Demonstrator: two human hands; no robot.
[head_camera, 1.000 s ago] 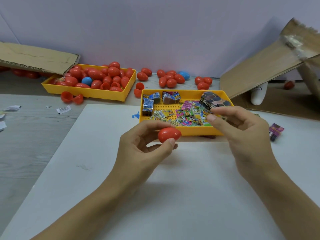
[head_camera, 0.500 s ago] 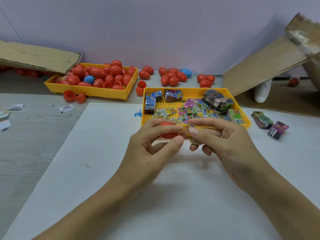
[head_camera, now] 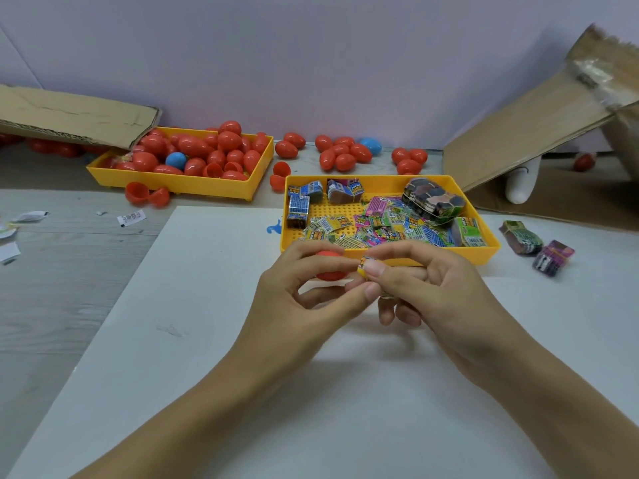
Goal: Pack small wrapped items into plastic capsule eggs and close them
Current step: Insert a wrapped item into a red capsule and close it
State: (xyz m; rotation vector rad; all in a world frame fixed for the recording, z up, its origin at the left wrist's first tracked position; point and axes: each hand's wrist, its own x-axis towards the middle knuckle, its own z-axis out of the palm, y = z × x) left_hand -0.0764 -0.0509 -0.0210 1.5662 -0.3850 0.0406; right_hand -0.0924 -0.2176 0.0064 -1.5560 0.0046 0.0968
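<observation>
- The left hand [head_camera: 301, 299] holds a red capsule egg [head_camera: 330, 267] between the curled fingers and the thumb, just above the white sheet [head_camera: 242, 392].
- The right hand [head_camera: 425, 292] pinches a small wrapped item [head_camera: 367, 263] between thumb and forefinger, and the item touches the egg at its 3 o'clock side.
- It seems the item is at the opening of the egg, but the fingers hide this part, so I cannot tell if the egg is open or closed.
- At 12 o'clock from the hands, just beyond them, stands a yellow tray [head_camera: 484, 252] with many loose wrapped items [head_camera: 377, 226] and some banded bundles [head_camera: 434, 200].
- At 10 o'clock, well apart, a second yellow tray [head_camera: 179, 183] is full of red eggs [head_camera: 193, 146], with one blue egg [head_camera: 175, 160] among them.
- More red eggs lie on the table [head_camera: 69, 288] at 12 o'clock near the wall [head_camera: 311, 57], with another blue egg [head_camera: 370, 146] beside them.
- At 2 o'clock, two small bundles [head_camera: 520, 236] lie on the sheet outside the tray, and a cardboard flap [head_camera: 539, 126] leans behind them.
- Another cardboard piece [head_camera: 69, 114] partly covers the far tray at 10 o'clock.
</observation>
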